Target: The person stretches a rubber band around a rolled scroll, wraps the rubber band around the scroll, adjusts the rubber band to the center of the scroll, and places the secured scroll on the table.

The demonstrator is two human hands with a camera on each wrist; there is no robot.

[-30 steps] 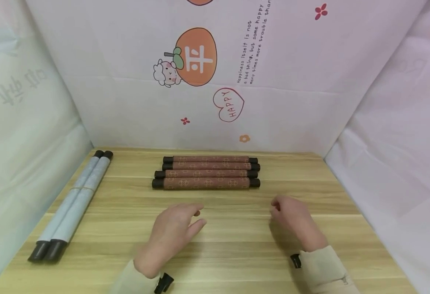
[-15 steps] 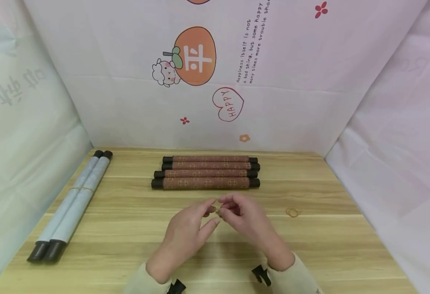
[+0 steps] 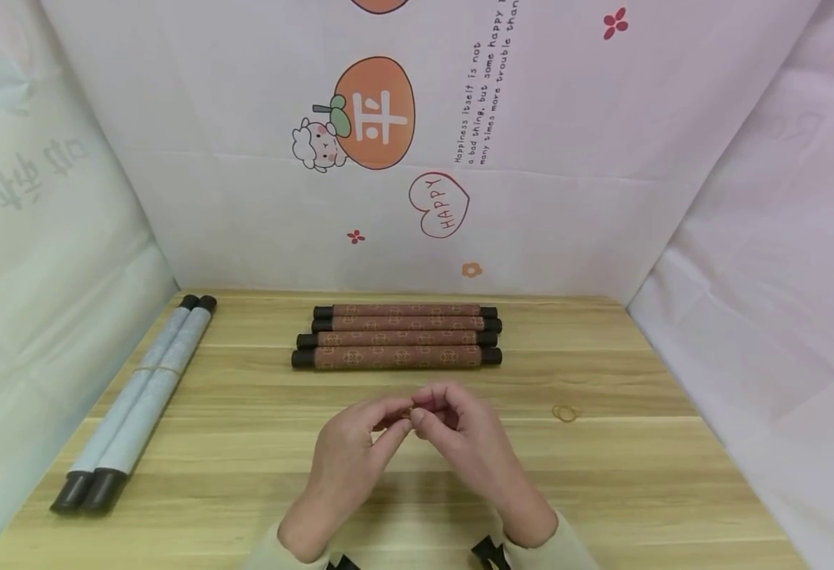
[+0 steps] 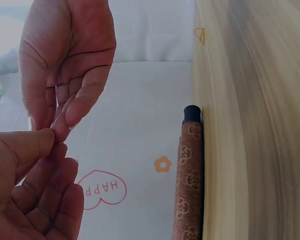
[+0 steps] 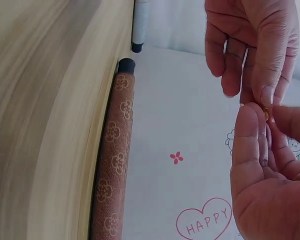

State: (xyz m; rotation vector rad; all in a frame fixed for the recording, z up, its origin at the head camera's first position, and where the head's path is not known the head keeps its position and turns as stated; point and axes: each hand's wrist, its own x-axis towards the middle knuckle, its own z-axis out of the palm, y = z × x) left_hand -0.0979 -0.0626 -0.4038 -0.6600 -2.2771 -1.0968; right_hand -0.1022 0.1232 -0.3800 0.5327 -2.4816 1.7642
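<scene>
In the head view my left hand (image 3: 346, 459) and right hand (image 3: 474, 447) meet above the table, thumbs and index fingers pinching together at the tips. Between those fingertips a small yellow rubber band (image 5: 266, 115) shows in the right wrist view, mostly hidden by the fingers. A second rubber band (image 3: 566, 413) lies loose on the wood to the right of my hands. Beyond them, several brown patterned scrolls (image 3: 398, 357) with black end knobs lie side by side, crosswise.
At the left edge of the wooden table (image 3: 645, 491) lie two pale blue-grey scrolls (image 3: 148, 408) with black ends, bound by a band around their middle. White printed cloth (image 3: 566, 229) walls in the back and both sides.
My right hand has come leftward from the table's right side to meet the left hand, exposing the loose rubber band. Now the fingertips of both hands touch around the small band.
</scene>
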